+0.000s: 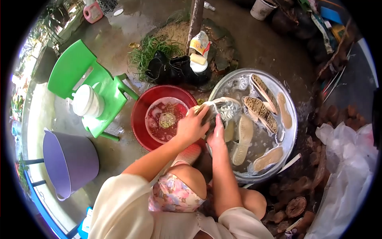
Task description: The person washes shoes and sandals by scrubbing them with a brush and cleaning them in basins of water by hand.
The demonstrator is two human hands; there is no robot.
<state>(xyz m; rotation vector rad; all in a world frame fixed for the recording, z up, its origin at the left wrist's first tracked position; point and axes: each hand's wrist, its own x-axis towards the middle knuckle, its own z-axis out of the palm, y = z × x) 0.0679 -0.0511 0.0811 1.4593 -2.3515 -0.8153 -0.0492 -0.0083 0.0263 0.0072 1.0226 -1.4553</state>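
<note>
Between my hands is a wet, pale lace-up shoe [227, 110], tilted over the left rim of the large metal basin [295, 119]. My right hand [217, 131] grips the shoe from the near side. My left hand [193, 125] is closed at its left end; a small yellowish-brown edge shows by the fingers, but I cannot make out what it is. In the basin's cloudy water lie patterned slip-on shoes [260, 113] and several pale soles or insoles [243, 139]. Beside it, a red basin [137, 115] holds sudsy water with a yellowish round patch in the middle.
A green chair [71, 67] carries a white lidded bucket [88, 101]. Below it stands a purple tub [71, 159]. Black boots [159, 65] and a soap bar [198, 59] are by the tree trunk [195, 26]. Plastic sheeting [346, 167] and broken clay pieces [296, 206] lie right.
</note>
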